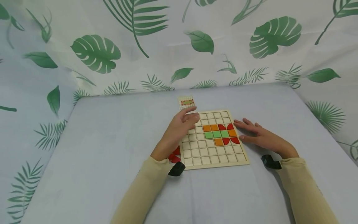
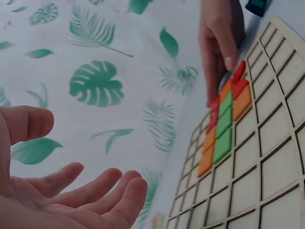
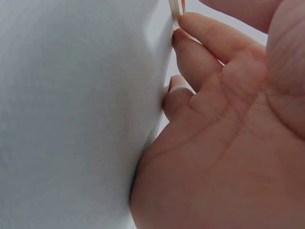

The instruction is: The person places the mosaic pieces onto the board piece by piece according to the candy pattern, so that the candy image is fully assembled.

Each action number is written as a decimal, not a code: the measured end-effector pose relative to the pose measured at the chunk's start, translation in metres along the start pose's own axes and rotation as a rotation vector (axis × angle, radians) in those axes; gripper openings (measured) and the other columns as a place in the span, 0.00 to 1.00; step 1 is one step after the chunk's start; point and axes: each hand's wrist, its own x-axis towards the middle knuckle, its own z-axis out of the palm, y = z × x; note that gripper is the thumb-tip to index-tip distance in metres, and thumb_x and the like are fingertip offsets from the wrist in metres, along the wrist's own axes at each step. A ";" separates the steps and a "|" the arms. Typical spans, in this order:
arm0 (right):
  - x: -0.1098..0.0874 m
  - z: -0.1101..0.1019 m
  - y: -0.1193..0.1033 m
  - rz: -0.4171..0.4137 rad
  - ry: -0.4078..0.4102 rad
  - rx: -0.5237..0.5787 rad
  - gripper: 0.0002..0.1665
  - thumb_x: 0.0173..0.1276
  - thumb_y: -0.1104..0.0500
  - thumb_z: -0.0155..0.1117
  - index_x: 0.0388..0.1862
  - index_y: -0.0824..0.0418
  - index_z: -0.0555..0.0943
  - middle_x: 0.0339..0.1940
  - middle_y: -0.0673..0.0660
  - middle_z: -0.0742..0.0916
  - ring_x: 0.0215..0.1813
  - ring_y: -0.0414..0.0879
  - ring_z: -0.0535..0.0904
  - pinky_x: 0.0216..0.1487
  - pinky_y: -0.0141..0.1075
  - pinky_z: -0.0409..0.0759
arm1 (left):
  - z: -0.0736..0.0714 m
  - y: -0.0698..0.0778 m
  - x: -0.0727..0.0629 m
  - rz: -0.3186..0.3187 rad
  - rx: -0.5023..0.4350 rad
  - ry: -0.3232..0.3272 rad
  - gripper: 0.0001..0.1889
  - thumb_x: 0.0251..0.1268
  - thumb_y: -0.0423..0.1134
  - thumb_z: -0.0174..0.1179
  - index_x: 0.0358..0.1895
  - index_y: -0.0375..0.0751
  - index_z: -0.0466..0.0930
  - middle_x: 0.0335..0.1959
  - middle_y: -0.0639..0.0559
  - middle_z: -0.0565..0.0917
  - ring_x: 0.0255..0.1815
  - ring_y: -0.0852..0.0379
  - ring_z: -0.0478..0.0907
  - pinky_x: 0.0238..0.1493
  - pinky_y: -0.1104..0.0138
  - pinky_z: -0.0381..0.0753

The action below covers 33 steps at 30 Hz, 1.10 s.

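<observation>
A wooden grid board (image 1: 207, 151) lies on the table. Set in its squares are three green tiles (image 1: 216, 134), several orange tiles (image 1: 218, 142) and several red rounded pieces (image 1: 235, 140). Over the board's left side hovers my left hand (image 1: 180, 126), its fingers loosely bent. Its palm shows nothing held in the left wrist view. My right hand (image 1: 263, 137) rests on the table with fingers extended, fingertips right at the board's right edge beside the red pieces.
Behind the board lies a small pattern card (image 1: 186, 101), partly covered by my left hand. Loose red pieces (image 1: 175, 155) lie at the board's left edge, partly hidden under my left wrist. A leaf-printed cloth (image 1: 223, 46) hangs behind the white table (image 1: 112, 140).
</observation>
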 end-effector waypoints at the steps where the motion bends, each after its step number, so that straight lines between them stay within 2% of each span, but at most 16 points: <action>1: 0.000 0.000 0.000 0.005 -0.001 0.000 0.47 0.79 0.46 0.67 0.89 0.51 0.58 0.88 0.71 0.46 0.85 0.75 0.27 0.74 0.78 0.33 | -0.003 0.003 -0.003 0.011 -0.002 0.002 0.28 0.84 0.43 0.59 0.80 0.45 0.68 0.74 0.42 0.76 0.74 0.40 0.74 0.72 0.48 0.73; 4: 0.000 0.000 0.001 0.002 -0.001 -0.003 0.47 0.79 0.47 0.67 0.89 0.52 0.58 0.88 0.71 0.46 0.84 0.76 0.27 0.74 0.78 0.33 | -0.012 0.007 -0.015 0.027 0.019 0.000 0.28 0.84 0.43 0.59 0.80 0.47 0.68 0.74 0.46 0.76 0.73 0.43 0.74 0.72 0.48 0.73; 7: 0.000 0.001 0.002 -0.017 -0.001 -0.004 0.47 0.79 0.48 0.67 0.89 0.55 0.58 0.88 0.71 0.48 0.86 0.73 0.29 0.76 0.74 0.30 | -0.023 0.006 -0.029 0.021 0.093 -0.002 0.27 0.83 0.45 0.59 0.80 0.50 0.68 0.74 0.48 0.76 0.72 0.48 0.75 0.72 0.49 0.74; 10: 0.001 0.002 0.002 -0.024 0.001 -0.005 0.47 0.79 0.48 0.67 0.88 0.57 0.58 0.88 0.70 0.48 0.86 0.71 0.30 0.77 0.72 0.28 | -0.035 0.000 -0.044 0.016 0.190 -0.006 0.26 0.82 0.45 0.59 0.78 0.50 0.69 0.73 0.46 0.76 0.71 0.50 0.75 0.70 0.51 0.76; 13: 0.001 0.002 0.001 -0.023 0.002 -0.008 0.47 0.79 0.47 0.67 0.88 0.56 0.58 0.88 0.70 0.48 0.86 0.71 0.30 0.77 0.72 0.28 | -0.047 -0.005 -0.059 0.014 0.287 -0.009 0.26 0.81 0.44 0.60 0.77 0.46 0.70 0.71 0.43 0.77 0.70 0.48 0.75 0.69 0.50 0.76; 18: 0.004 0.002 0.000 -0.030 0.000 -0.017 0.46 0.79 0.48 0.66 0.88 0.57 0.58 0.88 0.70 0.49 0.87 0.70 0.31 0.78 0.71 0.28 | -0.059 -0.013 -0.081 -0.026 0.488 -0.004 0.27 0.78 0.45 0.63 0.75 0.43 0.73 0.65 0.47 0.81 0.66 0.49 0.77 0.68 0.49 0.75; 23: 0.003 0.002 0.002 -0.032 0.001 -0.017 0.46 0.79 0.48 0.66 0.88 0.58 0.58 0.88 0.70 0.50 0.87 0.70 0.32 0.78 0.70 0.28 | -0.069 -0.026 -0.094 -0.040 0.632 -0.022 0.22 0.74 0.42 0.68 0.65 0.38 0.79 0.54 0.49 0.83 0.57 0.50 0.79 0.60 0.53 0.80; 27: 0.003 0.002 0.001 -0.012 0.004 -0.021 0.47 0.79 0.47 0.66 0.89 0.54 0.58 0.88 0.70 0.48 0.86 0.73 0.30 0.76 0.75 0.32 | -0.075 -0.037 -0.101 -0.067 0.725 -0.005 0.18 0.68 0.39 0.74 0.55 0.38 0.82 0.46 0.52 0.82 0.49 0.52 0.78 0.55 0.56 0.80; 33: 0.001 0.001 -0.001 0.018 0.008 -0.019 0.47 0.79 0.45 0.67 0.89 0.50 0.57 0.88 0.71 0.46 0.84 0.77 0.28 0.72 0.80 0.36 | -0.076 -0.046 -0.104 -0.049 0.877 -0.069 0.15 0.64 0.37 0.77 0.48 0.40 0.81 0.47 0.54 0.78 0.54 0.51 0.73 0.59 0.53 0.77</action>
